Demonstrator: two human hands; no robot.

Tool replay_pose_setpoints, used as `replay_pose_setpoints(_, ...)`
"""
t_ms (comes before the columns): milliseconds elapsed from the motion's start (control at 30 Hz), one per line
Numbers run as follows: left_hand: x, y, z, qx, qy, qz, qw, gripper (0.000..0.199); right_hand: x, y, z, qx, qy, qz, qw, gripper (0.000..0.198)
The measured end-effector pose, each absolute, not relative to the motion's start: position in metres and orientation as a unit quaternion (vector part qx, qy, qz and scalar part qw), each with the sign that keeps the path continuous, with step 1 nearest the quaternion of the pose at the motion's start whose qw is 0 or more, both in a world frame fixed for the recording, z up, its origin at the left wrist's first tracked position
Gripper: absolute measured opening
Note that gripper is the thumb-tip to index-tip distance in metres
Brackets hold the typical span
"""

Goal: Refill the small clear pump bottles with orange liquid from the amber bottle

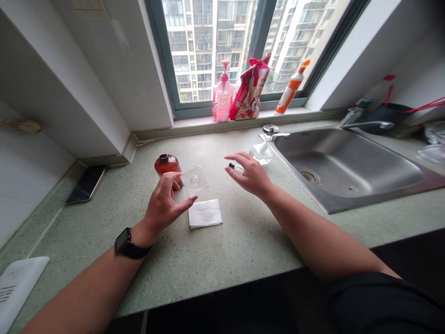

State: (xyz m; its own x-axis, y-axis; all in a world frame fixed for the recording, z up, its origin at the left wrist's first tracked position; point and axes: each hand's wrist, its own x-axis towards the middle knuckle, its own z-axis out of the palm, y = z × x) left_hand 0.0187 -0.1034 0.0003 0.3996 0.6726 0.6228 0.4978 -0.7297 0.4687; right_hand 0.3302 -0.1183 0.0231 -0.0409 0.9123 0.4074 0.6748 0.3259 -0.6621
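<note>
My left hand (166, 200), a black watch on its wrist, has thumb and index finger spread. Their tips lie near the edges of a clear square plastic piece (195, 179) with a ring at its middle; whether they touch it I cannot tell. Behind that hand stands a brown glass bottle (167, 163) with an open neck, partly hidden. Folded white tissue (206, 213) lies near my left thumb. My right hand (248, 174) hovers with its fingers apart. Between its thumb and fingers shows a small clear vial (238, 168) with a black cap, partly covered by the hand.
A clear pump bottle (261, 152) stands behind my right hand, beside the steel sink (327, 206). A phone (86, 184) lies at the left. On the sill are a pink pump bottle (223, 99), a red bag (251, 93) and an orange-white bottle (290, 93).
</note>
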Motion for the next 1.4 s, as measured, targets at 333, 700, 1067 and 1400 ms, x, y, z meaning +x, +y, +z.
replay_pose_setpoints(333,0.019,-0.102,-0.002,0.833,0.355,0.408,0.114,0.063,0.381,-0.105,0.020,-0.764,-0.635,0.027,0.111,0.034)
replay_pose_setpoints(700,0.019,-0.103,-0.001,0.836,0.359,0.398,0.118,0.061,0.387,-0.101,0.019,-0.776,-0.623,0.049,0.087,0.012)
replay_pose_setpoints(1067,0.020,-0.102,-0.001,0.833,0.356,0.411,0.104,0.062,0.353,-0.115,0.036,-0.536,-0.695,0.203,0.434,0.039)
replay_pose_setpoints(1400,0.019,-0.107,0.005,0.847,0.365,0.373,0.101,0.064,0.336,-0.129,0.048,-0.504,-0.742,0.175,0.406,0.032)
